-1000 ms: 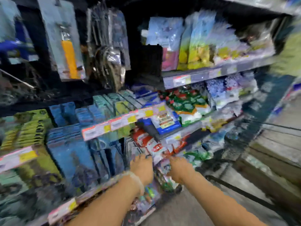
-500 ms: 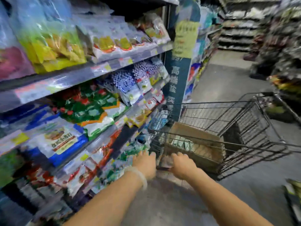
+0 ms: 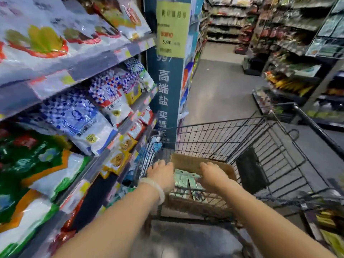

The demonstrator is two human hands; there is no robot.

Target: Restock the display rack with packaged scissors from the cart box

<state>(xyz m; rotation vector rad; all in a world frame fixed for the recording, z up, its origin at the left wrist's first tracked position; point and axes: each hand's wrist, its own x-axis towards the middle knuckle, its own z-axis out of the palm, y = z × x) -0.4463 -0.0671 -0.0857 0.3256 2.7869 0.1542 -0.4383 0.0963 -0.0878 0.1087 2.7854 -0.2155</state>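
Note:
A brown cardboard box (image 3: pixel 188 160) sits at the near left end of a black wire shopping cart (image 3: pixel 260 135). Pale green packs of scissors (image 3: pixel 183 181) lie inside the box. My left hand (image 3: pixel 162 174), with a pale bracelet on its wrist, hovers over the box's left edge. My right hand (image 3: pixel 214 176) reaches over the packs from the right. Both hands point fingers down into the box; the fingertips are hidden and I see nothing held in either. The scissors display rack is out of view.
Shelves of bagged goods (image 3: pixel 78 116) run along my left, close to the cart. A blue pillar with a yellow price sign (image 3: pixel 172 28) stands just beyond the cart. More shelves (image 3: pixel 297 53) line the right side. A grey aisle floor (image 3: pixel 219 86) stretches ahead.
My view swung right from the hanging rack to the cart. Both hands moved forward and now reach into the cardboard box, where before they hung short of it.

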